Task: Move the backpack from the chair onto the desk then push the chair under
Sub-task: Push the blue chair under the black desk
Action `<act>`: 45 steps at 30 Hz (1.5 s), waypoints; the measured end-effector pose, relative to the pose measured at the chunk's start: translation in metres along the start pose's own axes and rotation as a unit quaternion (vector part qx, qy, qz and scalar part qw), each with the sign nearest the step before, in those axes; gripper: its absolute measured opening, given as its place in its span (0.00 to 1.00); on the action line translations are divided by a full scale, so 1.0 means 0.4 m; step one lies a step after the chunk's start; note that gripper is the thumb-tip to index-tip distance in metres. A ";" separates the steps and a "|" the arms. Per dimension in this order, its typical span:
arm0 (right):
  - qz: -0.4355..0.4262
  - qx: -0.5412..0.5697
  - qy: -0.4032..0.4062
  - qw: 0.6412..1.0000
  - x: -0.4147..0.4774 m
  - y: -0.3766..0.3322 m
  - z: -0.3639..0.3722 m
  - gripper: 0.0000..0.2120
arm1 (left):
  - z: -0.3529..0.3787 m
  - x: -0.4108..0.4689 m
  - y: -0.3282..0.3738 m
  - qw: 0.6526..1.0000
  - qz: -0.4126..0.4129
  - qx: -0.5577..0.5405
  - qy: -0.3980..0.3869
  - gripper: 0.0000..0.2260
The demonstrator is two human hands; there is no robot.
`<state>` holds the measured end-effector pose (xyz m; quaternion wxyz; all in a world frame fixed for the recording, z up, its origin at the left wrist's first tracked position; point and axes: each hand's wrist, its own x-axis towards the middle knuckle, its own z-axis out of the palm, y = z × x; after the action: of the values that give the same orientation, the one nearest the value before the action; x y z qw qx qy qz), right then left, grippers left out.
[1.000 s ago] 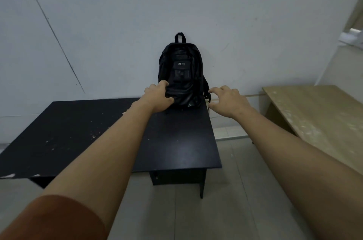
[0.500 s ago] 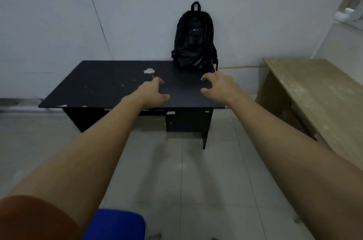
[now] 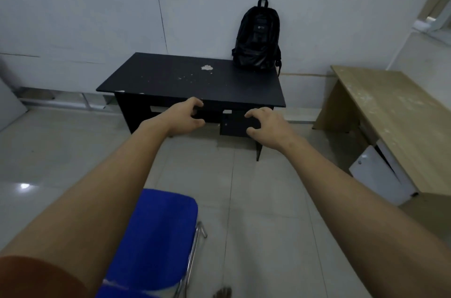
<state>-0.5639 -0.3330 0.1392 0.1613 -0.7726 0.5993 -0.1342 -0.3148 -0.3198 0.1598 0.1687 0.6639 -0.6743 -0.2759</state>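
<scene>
Curling loosely, fingers (image 3: 195, 103) of left hand (image 3: 185, 116): half-open, nothing held, in the air in front of the black counter (image 3: 185, 83). Fingers (image 3: 253, 114) of right hand (image 3: 267, 127): same half-open claw, nothing held, thumb below and apart from the rest. Both hands level with the counter's near edge in the view, well apart from each other, touching no object. Both forearms bare and extended forward; rust-coloured sleeve (image 3: 36, 275) at lower left.

Backpack (image 3: 258, 39): black, upright on the far right corner of the counter, back against the white wall (image 3: 97, 5), top loop up, one strap hanging off the counter's right edge. Well apart from both hands.

Counter surface: dark, chipped, with a pale patch (image 3: 207, 67) near the middle.

Chair (image 3: 156, 241): blue seat, metal frame, on the tiled floor (image 3: 256, 200) below the left forearm, well short of the counter, not under it.

Wooden table (image 3: 395, 114): right of the counter, separate. White panel (image 3: 375, 173) beneath it, leaning.
</scene>
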 end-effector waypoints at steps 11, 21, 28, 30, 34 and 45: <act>-0.032 -0.001 -0.122 0.992 -0.478 -0.186 0.221 0.25 | 0.141 -0.502 -0.115 0.996 -0.067 0.003 -0.058 0.27; -0.067 0.009 -0.312 0.948 -0.687 -0.462 0.525 0.35 | 0.145 -0.801 -0.489 0.926 -0.229 0.122 -0.275 0.38; -0.004 0.004 -0.345 0.939 -0.741 -0.622 0.704 0.32 | 0.158 -0.901 -0.770 0.930 -0.151 0.275 -0.190 0.24; 0.028 0.000 -0.323 0.946 -0.757 -0.655 0.753 0.32 | 0.147 -0.905 -0.814 0.929 -0.149 0.294 -0.169 0.25; 0.093 0.016 -0.253 0.963 -0.754 -0.692 0.814 0.27 | 0.137 -0.899 -0.891 0.938 -0.172 0.271 -0.128 0.25; 0.143 -0.002 -0.218 0.965 -0.665 -0.655 0.888 0.18 | 0.192 -0.780 -0.935 0.942 -0.200 0.250 -0.096 0.15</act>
<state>-0.2559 0.0163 -0.0811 0.3046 -0.6893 0.6543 0.0633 -0.0414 0.0125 -0.0806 -0.1275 0.7764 -0.5877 -0.1887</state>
